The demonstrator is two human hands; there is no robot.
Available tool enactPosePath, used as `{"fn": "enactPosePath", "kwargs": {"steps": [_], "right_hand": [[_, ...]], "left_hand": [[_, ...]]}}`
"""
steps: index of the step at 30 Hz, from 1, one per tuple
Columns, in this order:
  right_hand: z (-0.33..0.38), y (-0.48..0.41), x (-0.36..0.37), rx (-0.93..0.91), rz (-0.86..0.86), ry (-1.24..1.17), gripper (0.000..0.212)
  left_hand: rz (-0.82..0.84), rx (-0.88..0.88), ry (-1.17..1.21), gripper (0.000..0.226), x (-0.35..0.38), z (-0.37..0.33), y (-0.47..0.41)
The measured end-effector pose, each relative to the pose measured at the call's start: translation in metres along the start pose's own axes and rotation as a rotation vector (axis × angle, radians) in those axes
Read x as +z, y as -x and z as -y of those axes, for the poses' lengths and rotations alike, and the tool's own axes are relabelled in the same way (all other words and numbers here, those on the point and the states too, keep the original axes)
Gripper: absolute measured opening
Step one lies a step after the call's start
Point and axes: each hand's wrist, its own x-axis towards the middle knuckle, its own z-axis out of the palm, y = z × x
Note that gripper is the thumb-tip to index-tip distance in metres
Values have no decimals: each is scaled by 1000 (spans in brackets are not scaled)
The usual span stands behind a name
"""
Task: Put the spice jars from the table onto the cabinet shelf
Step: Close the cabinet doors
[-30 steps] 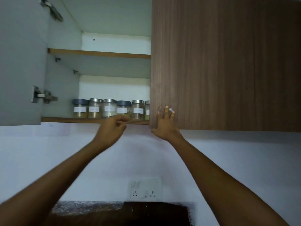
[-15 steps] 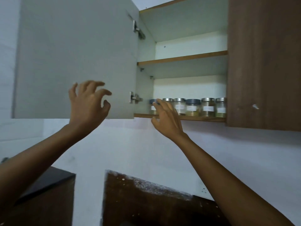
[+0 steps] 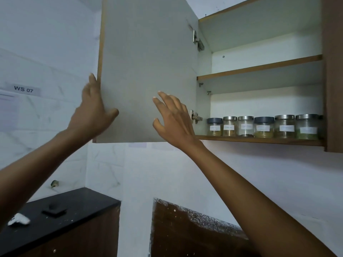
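Note:
Several glass spice jars with steel or dark lids and white labels stand in a row on the lower cabinet shelf. The grey cabinet door stands swung open to the left. My left hand holds the door's outer edge, thumb on the inner face and fingers behind the edge. My right hand is spread flat in front of the door's inner face near the lower hinge; it holds nothing. No jar is in either hand.
The upper shelf is bare. A closed brown door borders the opening on the right. Lower left, a black counter carries a small black object and a white item. A "WS 07" label is on the wall.
My left hand rose to the door's outer edge and took hold of it. My right hand left the shelf edge and moved left onto the door's inner face. The view shifted left.

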Motion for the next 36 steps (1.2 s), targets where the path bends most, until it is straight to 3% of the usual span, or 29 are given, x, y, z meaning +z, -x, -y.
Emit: {"fn": "enactPosePath", "kwargs": {"steps": [12,18,26,36], "right_hand": [[-9,17,-22,-16,26,76,54],[-15,28,-45,-46,-33,53,53],[-27,47,-82,-107,-112,56,56],[-80,80,-133,-1,-130,81,51]], "left_hand": [[-132,83,72,81,14,-12,21],[-146,199,224,67,5,-50,43],[-145,353,327,66,11,-116,75],[-155,480,411,69,44,-188,96]]}}
